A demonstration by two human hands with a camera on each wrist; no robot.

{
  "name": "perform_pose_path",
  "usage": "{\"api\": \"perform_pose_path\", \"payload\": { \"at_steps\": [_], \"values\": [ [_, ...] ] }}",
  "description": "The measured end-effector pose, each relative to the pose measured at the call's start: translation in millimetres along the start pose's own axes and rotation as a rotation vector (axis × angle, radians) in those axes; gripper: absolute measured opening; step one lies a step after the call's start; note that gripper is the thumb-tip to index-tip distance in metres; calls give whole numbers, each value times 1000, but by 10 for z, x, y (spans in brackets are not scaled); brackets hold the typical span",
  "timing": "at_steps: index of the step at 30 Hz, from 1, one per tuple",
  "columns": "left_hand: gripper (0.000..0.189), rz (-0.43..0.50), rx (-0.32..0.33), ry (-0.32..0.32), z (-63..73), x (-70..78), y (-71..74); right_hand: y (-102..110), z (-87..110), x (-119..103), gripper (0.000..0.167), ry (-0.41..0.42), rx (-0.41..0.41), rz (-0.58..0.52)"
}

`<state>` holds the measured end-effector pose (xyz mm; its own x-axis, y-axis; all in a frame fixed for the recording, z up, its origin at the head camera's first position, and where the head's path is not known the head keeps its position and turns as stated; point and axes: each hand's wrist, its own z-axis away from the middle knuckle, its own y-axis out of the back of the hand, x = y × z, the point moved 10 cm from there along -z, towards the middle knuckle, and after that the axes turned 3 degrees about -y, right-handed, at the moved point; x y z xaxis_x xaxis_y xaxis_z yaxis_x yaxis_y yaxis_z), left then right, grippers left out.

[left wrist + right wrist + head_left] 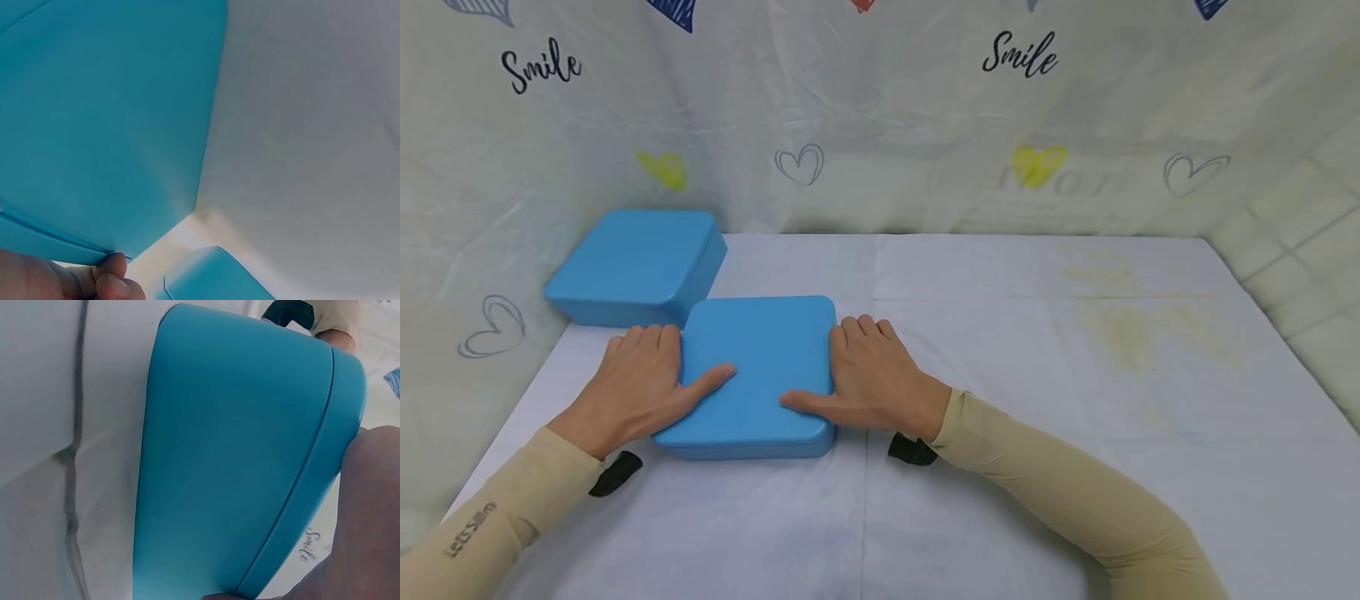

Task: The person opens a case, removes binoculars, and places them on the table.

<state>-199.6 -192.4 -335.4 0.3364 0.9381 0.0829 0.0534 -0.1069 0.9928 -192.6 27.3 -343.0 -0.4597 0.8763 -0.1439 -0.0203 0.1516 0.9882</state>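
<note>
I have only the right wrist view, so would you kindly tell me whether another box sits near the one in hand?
Observer: Yes, the head view shows a second blue box, beyond the near blue box and to its left.
Operator: Thank you; and where does the thumb of the left hand lie?
Observer: The left hand grips that near blue box at its left side, with the thumb lying over the top.

Looks evenly lit in the head view, with soft shadow beneath the right sleeve point(1052, 477). Appears dimmer in both wrist views, with faint sheen on the blue case point(112, 137) and softened detail
</note>
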Motion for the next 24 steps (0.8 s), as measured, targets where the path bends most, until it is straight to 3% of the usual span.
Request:
{"api": "perform_pose_path", "payload": {
  "at_steps": [13,24],
  "values": [
    [68,19,26,-24,-82,48,6,28,15,59,84,-17,-7,-6],
    [71,12,7,-13,-112,81,-8,27,34,111,81,-18,-19,-30]
  ]
}}
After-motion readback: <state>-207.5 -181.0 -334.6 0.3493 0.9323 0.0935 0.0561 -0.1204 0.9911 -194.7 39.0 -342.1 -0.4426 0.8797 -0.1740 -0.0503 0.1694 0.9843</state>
